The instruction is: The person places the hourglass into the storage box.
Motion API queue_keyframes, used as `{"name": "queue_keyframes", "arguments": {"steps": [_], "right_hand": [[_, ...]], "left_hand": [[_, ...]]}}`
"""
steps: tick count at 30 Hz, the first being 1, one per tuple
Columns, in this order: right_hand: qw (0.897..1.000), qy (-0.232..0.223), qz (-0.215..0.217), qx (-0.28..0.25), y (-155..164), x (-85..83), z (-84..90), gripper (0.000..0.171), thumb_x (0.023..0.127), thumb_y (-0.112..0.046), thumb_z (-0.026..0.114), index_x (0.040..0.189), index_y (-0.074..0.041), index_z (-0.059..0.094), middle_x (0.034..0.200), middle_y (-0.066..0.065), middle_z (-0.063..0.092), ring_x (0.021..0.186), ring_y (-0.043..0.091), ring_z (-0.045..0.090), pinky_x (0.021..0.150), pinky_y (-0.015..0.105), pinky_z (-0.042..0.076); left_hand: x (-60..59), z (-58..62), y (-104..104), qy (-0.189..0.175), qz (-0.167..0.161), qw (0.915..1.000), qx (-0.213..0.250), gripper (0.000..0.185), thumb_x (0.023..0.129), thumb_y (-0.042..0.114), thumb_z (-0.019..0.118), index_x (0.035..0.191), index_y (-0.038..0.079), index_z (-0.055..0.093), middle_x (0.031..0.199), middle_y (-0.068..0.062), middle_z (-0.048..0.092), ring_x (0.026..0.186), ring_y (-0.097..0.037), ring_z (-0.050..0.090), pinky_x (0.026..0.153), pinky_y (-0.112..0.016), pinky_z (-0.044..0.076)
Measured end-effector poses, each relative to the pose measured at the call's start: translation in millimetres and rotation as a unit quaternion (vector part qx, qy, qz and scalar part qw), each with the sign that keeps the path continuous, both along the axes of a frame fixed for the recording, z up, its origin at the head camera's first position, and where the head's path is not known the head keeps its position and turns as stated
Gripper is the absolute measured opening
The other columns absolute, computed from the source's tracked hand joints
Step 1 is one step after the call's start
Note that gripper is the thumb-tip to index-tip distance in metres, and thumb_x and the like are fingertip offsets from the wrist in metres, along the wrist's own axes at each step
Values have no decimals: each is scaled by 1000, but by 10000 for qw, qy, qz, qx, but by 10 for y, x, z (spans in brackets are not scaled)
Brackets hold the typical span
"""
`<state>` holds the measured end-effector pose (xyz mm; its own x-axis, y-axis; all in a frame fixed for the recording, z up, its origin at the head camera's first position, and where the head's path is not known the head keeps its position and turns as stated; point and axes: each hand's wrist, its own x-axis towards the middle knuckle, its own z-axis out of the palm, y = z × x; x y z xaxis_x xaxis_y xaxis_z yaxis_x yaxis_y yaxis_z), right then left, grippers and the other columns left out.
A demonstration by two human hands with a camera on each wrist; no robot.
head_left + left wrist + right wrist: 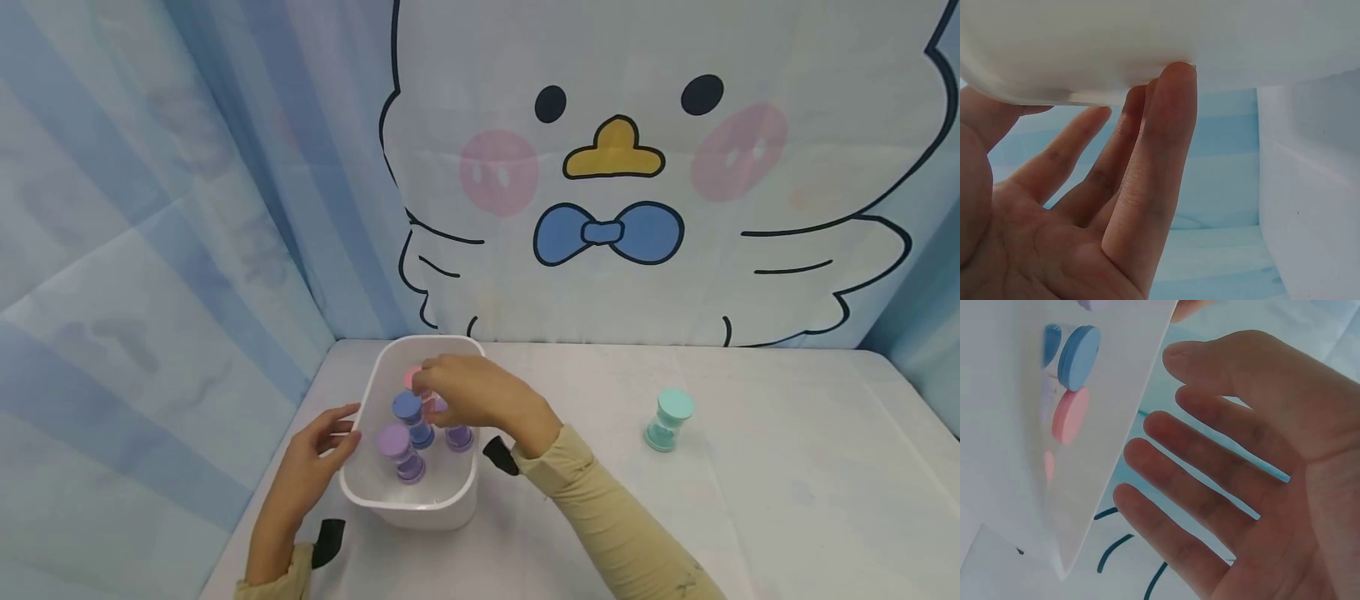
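Left hand (pixel 311 454) rests open-fingered against the white bin (pixel 360 492) — right hand (pixel 480 400) hovers relaxed, holding nothing, over the blue timer (pixel 411 414).

Bin (pixel 408 496) stands on the surface (pixel 750 500), left of centre, near the far-left corner. In it, 4 hourglass timers upright: 1 (pixel 400 450) at the near side, 1 (pixel 409 412) just behind it, 1 (pixel 459 437) to the right of those, 1 (pixel 412 379) furthest back, partly hidden by the right hand (pixel 472 396), which hangs over the bin w/ fingers spread. Left hand (pixel 311 462) lies against the bin's left outer wall, fingertips touching near the rim. A 5th timer (pixel 669 419) stands alone on the surface, well apart to the right of the bin. Curtain backdrop (pixel 637 167) hangs behind the surface & along its left side.
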<state>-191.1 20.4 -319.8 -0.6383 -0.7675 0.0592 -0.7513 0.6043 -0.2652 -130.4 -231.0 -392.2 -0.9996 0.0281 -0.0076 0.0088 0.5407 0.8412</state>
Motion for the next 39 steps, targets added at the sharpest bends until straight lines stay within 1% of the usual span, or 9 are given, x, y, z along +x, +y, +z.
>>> {"name": "queue_keyframes", "arguments": {"steps": [3,7,11,16,22,30,39], "right_hand": [[9998,-58,-147,-101,74,20,-17,27,84,-18,78,110,-17,71,109,-4,69,102,12,62,92,27,53],[9992,-88,-347,-182,174,40,-50,33,84,-19,79,116,-20,71,113,-6,67,104,11,61,93,29,53],[9984,-4,-388,-413,270,50,-83,31,85,-22,80,114,-17,71,112,-1,67,100,13,61,89,30,54],[9966,133,-478,-662,395,72,-124,30,84,-17,79,112,-13,70,109,1,65,98,14,60,87,31,54],[9942,174,-776,-722,529,92,-162,30,85,-18,79,113,-15,70,109,-2,66,100,12,58,89,29,54],[9920,199,-956,-806,682,78,-244,29,85,-15,76,114,-14,71,114,0,67,105,15,60,93,33,54],[9895,332,-1253,-645,888,105,-347,26,85,-16,76,110,-13,71,111,2,66,102,15,60,89,33,55]], "left_hand": [[-2,1,2,28,13,10000,-28,46,99,24,62,141,9,53,133,-17,60,118,-33,60,94,-42,54],[3,4,4,75,11,10000,-18,44,99,22,63,140,9,54,133,-17,60,117,-32,61,93,-40,55],[7,6,8,51,35,10000,3,45,99,23,62,140,9,54,131,-17,61,117,-32,61,93,-41,55],[9,-4,15,1,68,10000,-11,45,99,23,62,141,10,54,130,-17,61,117,-32,60,94,-43,54],[17,7,26,-66,99,9999,-36,46,99,24,62,142,11,53,132,-17,61,119,-33,59,96,-48,53],[22,11,10,-50,78,10000,-22,46,99,24,62,142,10,53,132,-17,60,119,-33,59,96,-46,53],[22,14,13,-50,86,9999,-26,46,99,24,62,141,10,53,132,-17,60,118,-33,59,96,-47,53]]}}
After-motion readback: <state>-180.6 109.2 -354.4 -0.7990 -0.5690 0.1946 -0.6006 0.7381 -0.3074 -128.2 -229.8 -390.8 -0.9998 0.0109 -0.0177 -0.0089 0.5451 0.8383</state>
